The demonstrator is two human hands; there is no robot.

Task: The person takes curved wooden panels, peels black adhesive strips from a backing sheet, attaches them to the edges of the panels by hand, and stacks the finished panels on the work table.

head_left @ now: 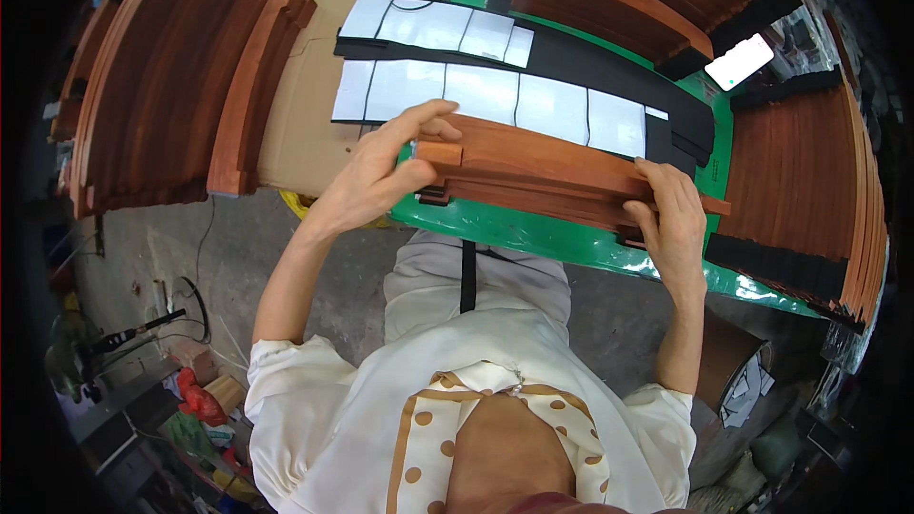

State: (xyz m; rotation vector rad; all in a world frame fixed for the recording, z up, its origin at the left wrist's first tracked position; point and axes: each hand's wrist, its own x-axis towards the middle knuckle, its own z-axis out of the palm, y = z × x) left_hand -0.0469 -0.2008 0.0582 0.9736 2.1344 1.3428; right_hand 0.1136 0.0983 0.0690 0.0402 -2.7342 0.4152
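Several reddish-brown wooden slats (543, 154) lie in a small stack near the front edge of the green table, in front of my body. My left hand (390, 167) grips the left end of the stack, thumb on the near side and fingers over the far side. Toward the other end, my right hand (671, 209) is curled around it in the same way. Just beyond the slats are two rows of white labels (481, 90) on black strips (609, 86). Whatever lies under the slats is mostly hidden.
Long stacks of brown slats stand at left (162, 86) and right (790, 171), and more slats (600, 9) lie at the back. A lit phone (740, 62) rests by the back right stack. Cardboard (305, 114) covers the left surface; the green table (533, 222) has a shiny cover.
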